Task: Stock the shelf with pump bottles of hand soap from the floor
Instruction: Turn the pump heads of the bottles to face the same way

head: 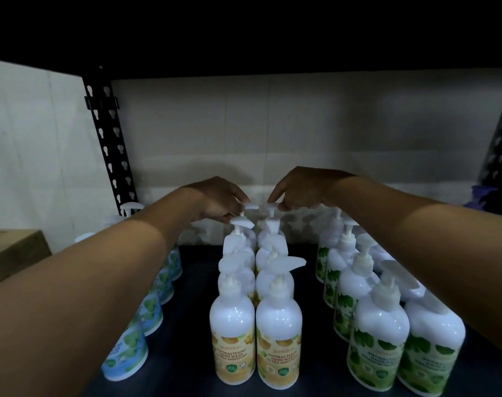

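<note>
Pinching both rearmost pump heads [251, 207] of the yellow-label hand wash bottles [232, 319] near the shelf [198, 282] back edge: left hand [218, 199] on one, right hand [301, 190] on the other.

shelf [198, 270]: dark | upright pump bottles [232, 333] in rows, front to back

On shelf [197, 310], bottles in left group [152, 310], middle group [232, 316], right group [378, 325], gaps between. Box [12, 253] left, beyond shelf.
</note>
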